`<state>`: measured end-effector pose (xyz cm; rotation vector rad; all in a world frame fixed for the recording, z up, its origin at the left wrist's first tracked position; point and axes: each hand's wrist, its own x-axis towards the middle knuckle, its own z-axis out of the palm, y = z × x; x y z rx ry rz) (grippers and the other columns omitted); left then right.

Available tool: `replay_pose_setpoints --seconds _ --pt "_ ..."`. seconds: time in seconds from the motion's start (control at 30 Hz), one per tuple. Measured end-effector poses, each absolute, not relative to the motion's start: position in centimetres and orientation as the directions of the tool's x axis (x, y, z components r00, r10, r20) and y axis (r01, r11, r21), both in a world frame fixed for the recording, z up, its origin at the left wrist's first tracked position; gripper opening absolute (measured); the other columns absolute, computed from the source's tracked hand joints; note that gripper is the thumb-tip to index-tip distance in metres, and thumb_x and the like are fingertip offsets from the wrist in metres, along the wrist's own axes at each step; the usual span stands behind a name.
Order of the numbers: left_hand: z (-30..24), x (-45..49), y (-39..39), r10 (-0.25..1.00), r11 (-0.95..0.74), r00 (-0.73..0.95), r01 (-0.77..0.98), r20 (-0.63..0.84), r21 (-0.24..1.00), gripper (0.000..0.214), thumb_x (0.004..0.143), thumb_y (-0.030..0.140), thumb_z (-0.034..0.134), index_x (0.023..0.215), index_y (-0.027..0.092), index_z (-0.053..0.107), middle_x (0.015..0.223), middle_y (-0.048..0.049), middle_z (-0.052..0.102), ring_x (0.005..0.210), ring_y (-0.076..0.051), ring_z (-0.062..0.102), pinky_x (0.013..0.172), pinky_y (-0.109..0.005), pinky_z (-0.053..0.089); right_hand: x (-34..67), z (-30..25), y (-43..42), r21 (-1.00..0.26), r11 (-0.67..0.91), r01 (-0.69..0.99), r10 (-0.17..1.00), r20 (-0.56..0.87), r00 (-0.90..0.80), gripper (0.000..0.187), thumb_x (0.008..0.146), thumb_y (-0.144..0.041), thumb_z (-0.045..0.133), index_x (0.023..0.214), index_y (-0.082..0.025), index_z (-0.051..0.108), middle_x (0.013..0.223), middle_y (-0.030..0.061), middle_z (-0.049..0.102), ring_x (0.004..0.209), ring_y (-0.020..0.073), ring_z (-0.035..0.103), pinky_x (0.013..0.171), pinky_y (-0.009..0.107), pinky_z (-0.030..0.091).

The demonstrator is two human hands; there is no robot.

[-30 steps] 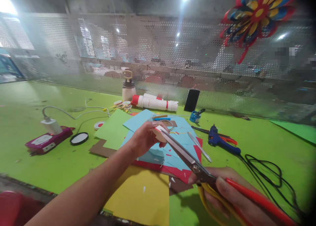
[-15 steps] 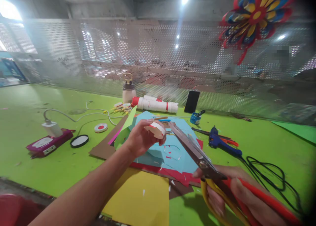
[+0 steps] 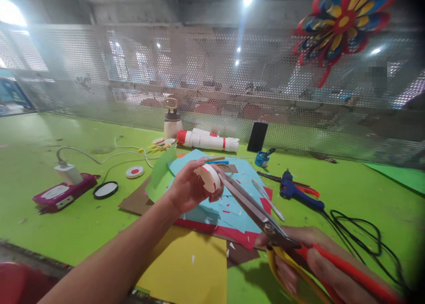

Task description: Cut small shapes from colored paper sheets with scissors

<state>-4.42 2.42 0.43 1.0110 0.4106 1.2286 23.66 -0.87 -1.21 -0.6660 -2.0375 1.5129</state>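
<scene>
My left hand (image 3: 187, 186) grips a short white paper ring (image 3: 211, 177) with red marks, raised above the sheets. My right hand (image 3: 318, 255) is closed around the red and yellow handles of large scissors (image 3: 255, 211). Their blades look nearly closed, and the tips are at the right edge of the ring; whether they touch it I cannot tell. Below lie light blue paper sheets (image 3: 199, 206) scattered with small red and white scraps, over red paper (image 3: 232, 233). A yellow sheet (image 3: 186, 268) lies closer to me.
A blue glue gun (image 3: 299, 193) with a black cord is at right. Behind the paper are a blue jar (image 3: 262, 159), a phone (image 3: 257, 136), a white paper tube (image 3: 209, 141) and a spray bottle (image 3: 172, 122). A purple power strip (image 3: 66, 193) sits left.
The scissors' tips have moved left and slightly down toward the ring, and the ring has turned a little. A clear pen-like stick now shows beside the blades.
</scene>
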Motion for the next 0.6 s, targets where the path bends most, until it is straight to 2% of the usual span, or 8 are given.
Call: replay_pose_setpoints --seconds 0.13,0.4,0.6 --pt "0.4 -4.4 2.4 0.898 0.04 0.382 -0.564 0.218 0.825 0.048 0.081 0.052 0.042 0.076 0.01 0.065 0.051 -0.0053 0.056 0.045 -0.016 0.051 0.049 -0.027 0.035 22.7 0.2 -1.2 -0.966 0.242 0.093 0.623 0.081 -0.778 0.052 0.091 -0.061 0.038 0.113 -0.019 0.06 0.068 0.0036 0.056 0.061 0.0145 0.055 0.059 0.028 0.044" --pt "0.5 -4.4 2.3 0.88 0.025 0.411 -0.542 0.239 0.84 0.052 0.081 0.053 0.039 0.074 0.009 0.066 0.052 -0.0048 0.053 0.047 -0.015 0.05 0.048 -0.026 0.034 23.1 -0.4 -1.4 -0.99 0.119 0.071 0.644 0.023 -0.765 0.052 0.089 -0.06 0.042 0.114 -0.018 0.061 0.069 0.0046 0.057 0.062 0.0161 0.056 0.059 0.028 0.046" --pt "0.4 -4.5 2.4 0.876 0.018 0.414 -0.541 0.248 0.841 0.049 0.08 0.052 0.042 0.073 0.01 0.065 0.053 -0.0053 0.055 0.048 -0.016 0.051 0.049 -0.027 0.035 23.6 -0.6 -1.2 -0.995 -0.066 0.08 0.64 -0.104 -0.761 0.053 0.089 -0.059 0.042 0.11 -0.015 0.063 0.068 0.0056 0.058 0.059 0.0165 0.056 0.058 0.029 0.049"
